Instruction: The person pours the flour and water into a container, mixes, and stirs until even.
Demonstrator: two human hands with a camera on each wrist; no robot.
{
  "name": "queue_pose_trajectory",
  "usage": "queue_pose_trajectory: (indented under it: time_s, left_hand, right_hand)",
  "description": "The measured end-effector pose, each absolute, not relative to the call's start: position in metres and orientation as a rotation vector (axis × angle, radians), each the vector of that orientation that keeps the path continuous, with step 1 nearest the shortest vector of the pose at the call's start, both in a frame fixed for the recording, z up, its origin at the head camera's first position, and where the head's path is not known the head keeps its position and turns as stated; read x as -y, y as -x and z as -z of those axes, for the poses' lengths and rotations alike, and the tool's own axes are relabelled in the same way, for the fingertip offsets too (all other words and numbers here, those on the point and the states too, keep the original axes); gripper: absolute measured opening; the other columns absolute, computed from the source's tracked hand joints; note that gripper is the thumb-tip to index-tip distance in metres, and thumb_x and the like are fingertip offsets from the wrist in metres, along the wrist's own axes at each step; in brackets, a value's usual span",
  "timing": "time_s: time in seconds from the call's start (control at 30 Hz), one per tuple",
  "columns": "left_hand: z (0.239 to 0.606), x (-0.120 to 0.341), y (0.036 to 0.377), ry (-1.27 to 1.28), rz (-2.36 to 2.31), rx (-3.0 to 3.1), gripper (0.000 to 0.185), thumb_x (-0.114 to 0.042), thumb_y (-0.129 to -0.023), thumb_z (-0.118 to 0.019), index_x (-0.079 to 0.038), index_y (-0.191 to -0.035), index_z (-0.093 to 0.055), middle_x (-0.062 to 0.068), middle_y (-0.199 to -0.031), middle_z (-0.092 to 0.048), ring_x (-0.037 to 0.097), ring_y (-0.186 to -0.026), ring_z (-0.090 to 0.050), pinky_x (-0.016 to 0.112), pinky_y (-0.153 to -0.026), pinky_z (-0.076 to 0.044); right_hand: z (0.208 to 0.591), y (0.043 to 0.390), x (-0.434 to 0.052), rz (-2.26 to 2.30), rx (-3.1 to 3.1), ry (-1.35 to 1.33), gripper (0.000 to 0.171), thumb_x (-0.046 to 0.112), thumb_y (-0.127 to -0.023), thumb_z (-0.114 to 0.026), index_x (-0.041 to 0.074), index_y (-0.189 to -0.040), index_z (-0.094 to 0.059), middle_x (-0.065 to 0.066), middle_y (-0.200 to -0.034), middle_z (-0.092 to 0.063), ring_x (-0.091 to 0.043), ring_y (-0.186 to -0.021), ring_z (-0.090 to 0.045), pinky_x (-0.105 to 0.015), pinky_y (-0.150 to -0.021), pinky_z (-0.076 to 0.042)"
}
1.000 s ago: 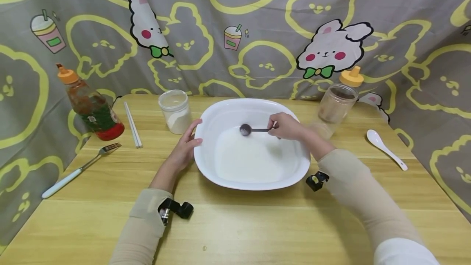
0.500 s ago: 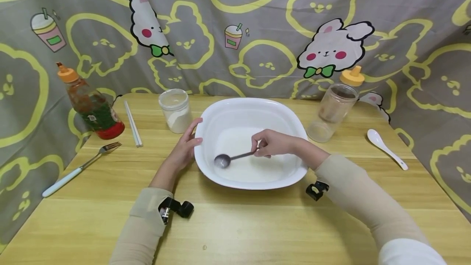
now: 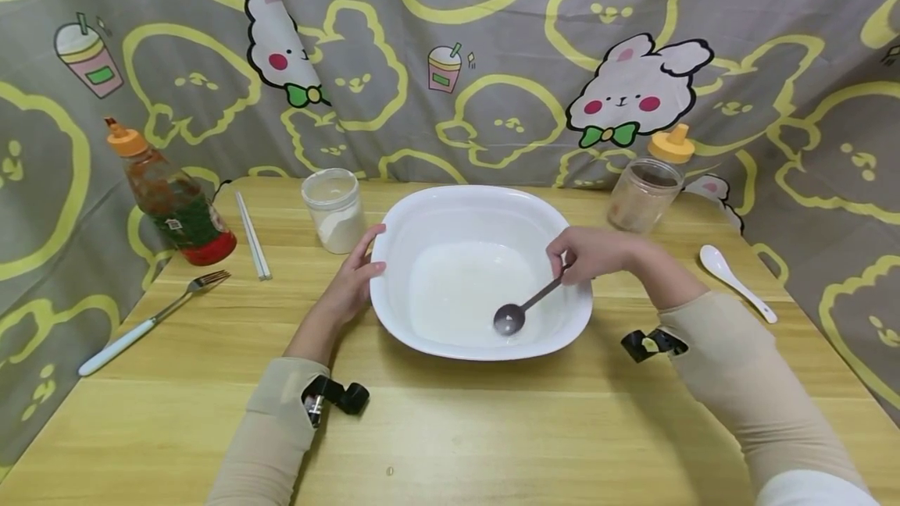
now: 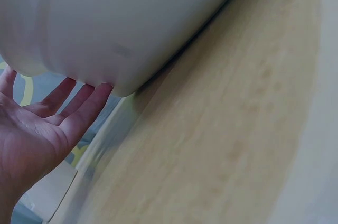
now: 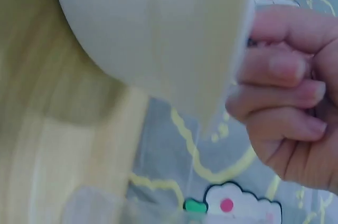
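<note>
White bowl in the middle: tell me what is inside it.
Inside the white bowl lies a layer of white liquid, with the metal spoon dipped in near the front right, held by the right hand. Whatever lies beneath the liquid is hidden.

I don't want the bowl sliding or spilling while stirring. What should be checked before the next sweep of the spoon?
1. Left hand braces the white bowl at its left rim: ok.
2. Right hand grips the spoon handle: ok.
3. Spoon head inside the bowl, near the front right: ok.
4. Bowl flat on the table: ok.
5. White jar apart from the bowl: ok.
6. How deep the white contents are: cannot tell.
</note>
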State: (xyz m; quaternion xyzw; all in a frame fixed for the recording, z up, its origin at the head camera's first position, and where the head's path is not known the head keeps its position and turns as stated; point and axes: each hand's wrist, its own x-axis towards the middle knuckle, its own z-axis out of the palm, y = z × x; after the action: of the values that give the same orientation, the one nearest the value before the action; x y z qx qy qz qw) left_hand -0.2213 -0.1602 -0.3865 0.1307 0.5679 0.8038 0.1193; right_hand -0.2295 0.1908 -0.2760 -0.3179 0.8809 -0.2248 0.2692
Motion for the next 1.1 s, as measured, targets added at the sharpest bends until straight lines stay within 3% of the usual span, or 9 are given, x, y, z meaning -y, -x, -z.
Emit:
queue_pose_trajectory:
  time_s: [0.2,0.57,0.83,1.1]
  left_hand:
    - [0.387,0.161,0.222,-0.389,-2.342,-1.664,0.059,-0.005,-0.079,-0.045,-0.020,-0.133,-0.026,0.020,-0.120,-0.033,0.025,-0.092,-0.051,0.034,-0.067,-0.050]
    - [0.389,0.160,0.221,-0.366,-2.357,-1.647,0.058,-0.004,-0.079,-0.045,-0.020,-0.132,-0.027,0.018,-0.121,-0.033,0.023,-0.092,-0.051,0.033,-0.067,-0.050]
    - [0.387,0.159,0.222,-0.363,-2.342,-1.677,0.058,-0.006,-0.079,-0.045,-0.021,-0.132,-0.027,0.020,-0.124,-0.032,0.024,-0.094,-0.050,0.033,-0.068,-0.049]
    - [0.386,0.160,0.222,-0.351,-2.348,-1.664,0.059,-0.004,-0.079,-0.044,-0.020,-0.133,-0.026,0.021,-0.123,-0.032,0.023,-0.092,-0.051,0.033,-0.067,-0.050]
  right_hand:
    - [0.279,0.240,-0.193,0.595,-2.615,0.736,0.009,-0.003,-0.071,-0.054,0.005,-0.071,-0.055,-0.002,-0.063,-0.052,-0.014,-0.055,-0.044,-0.025,-0.048,-0.036]
    - [0.321,0.247,-0.144,0.910,-2.513,0.765,0.004,0.003,-0.080,-0.054,-0.001,-0.082,-0.054,-0.002,-0.049,-0.046,-0.012,-0.044,-0.042,-0.023,-0.043,-0.033]
    - [0.324,0.240,-0.146,0.932,-2.259,0.809,0.004,0.001,-0.078,-0.056,0.000,-0.082,-0.057,-0.002,-0.045,-0.042,-0.011,-0.041,-0.036,-0.021,-0.043,-0.027]
    - [0.291,0.233,-0.175,0.686,-2.332,0.885,0.010,-0.004,-0.069,-0.054,0.005,-0.071,-0.058,0.002,-0.052,-0.045,-0.009,-0.044,-0.038,-0.020,-0.043,-0.030]
